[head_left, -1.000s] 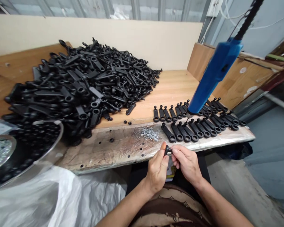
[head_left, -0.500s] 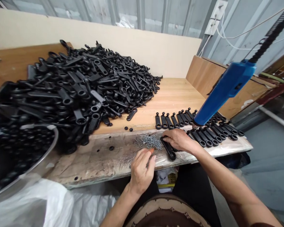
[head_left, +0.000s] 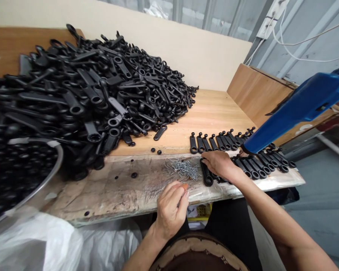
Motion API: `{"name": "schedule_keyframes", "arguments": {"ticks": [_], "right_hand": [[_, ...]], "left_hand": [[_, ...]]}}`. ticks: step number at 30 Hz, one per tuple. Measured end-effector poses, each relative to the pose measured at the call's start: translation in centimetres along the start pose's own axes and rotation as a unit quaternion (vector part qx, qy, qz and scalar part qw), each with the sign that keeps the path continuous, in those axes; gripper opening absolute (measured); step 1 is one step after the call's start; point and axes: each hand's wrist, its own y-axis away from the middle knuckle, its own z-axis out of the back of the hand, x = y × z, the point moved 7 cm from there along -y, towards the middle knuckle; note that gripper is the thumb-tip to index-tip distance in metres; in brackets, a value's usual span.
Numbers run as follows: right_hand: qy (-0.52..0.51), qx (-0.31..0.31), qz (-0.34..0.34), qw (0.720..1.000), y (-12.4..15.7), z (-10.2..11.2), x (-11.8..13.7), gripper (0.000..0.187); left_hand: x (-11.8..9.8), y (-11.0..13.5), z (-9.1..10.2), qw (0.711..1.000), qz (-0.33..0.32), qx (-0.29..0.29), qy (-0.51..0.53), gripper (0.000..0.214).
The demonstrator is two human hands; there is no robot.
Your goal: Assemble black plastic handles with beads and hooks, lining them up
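Observation:
My right hand (head_left: 220,165) has its fingers closed at the upper end of a black plastic crank arm (head_left: 207,177), which lies on the worn board with its ring end toward me. A small heap of thin metal screws (head_left: 186,169) is just left of that arm. My left hand (head_left: 171,207) is held over the board's front edge, thumb and fingers pinched together, with orange at a fingertip. Whatever is in that pinch is too small to make out. Finished-looking rows of crank arms with ball knobs (head_left: 214,143) lie beyond and right of my right hand.
A large pile of black crank arms (head_left: 124,86) covers the back left. A clear-walled tub of black knobs (head_left: 59,158) stands at the near left. The blue electric screwdriver (head_left: 290,113) hangs over the rows at right. A few black caps (head_left: 133,175) dot the worn board (head_left: 107,195).
The crank arm under my right hand has shifted right, in against the row, and been straightened. My left hand stays pinched near the screws. The view has tilted down slightly.

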Motion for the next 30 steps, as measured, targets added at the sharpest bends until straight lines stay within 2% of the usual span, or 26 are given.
{"name": "schedule_keyframes", "arguments": {"ticks": [3,6,9,12,16,19,22,25,28,30], "right_hand": [[0.029,0.006,-0.019,0.999,0.1,0.2,0.8,0.015],[0.031,-0.052,-0.017,0.998,0.8,1.2,1.5,0.012],[0.036,-0.102,0.050,0.993,1.2,2.0,2.8,0.011],[0.053,-0.101,0.118,0.987,1.0,1.7,4.2,0.013],[0.062,-0.075,0.134,0.986,0.5,0.3,5.4,0.015],[0.068,-0.079,0.145,0.984,0.4,-0.4,6.6,0.015],[0.060,-0.083,0.164,0.981,-0.1,-0.1,7.3,0.015],[0.055,-0.061,0.146,0.986,-1.7,0.6,6.7,0.014],[0.071,-0.063,0.126,0.987,-3.2,1.2,5.8,0.013],[0.082,-0.073,0.140,0.984,-3.7,0.9,6.0,0.013]], "left_hand": [[0.2,0.5,0.3,1.000,0.008,-0.005,0.016,0.026],[0.7,0.9,1.4,0.999,0.021,-0.018,0.029,0.026],[1.2,0.4,3.8,0.998,0.016,-0.054,0.001,0.024],[2.3,-1.1,6.8,0.993,0.017,-0.094,-0.072,0.020],[4.0,-3.4,10.4,0.974,0.033,-0.143,-0.170,0.014],[5.2,-4.7,12.0,0.965,0.068,-0.161,-0.197,0.015],[6.0,-6.5,11.6,0.961,0.111,-0.106,-0.230,0.019],[6.8,-8.9,9.6,0.949,0.147,0.008,-0.279,0.024],[8.3,-11.1,7.4,0.912,0.169,0.121,-0.354,0.028],[9.6,-11.9,6.4,0.890,0.170,0.163,-0.390,0.031]]}}
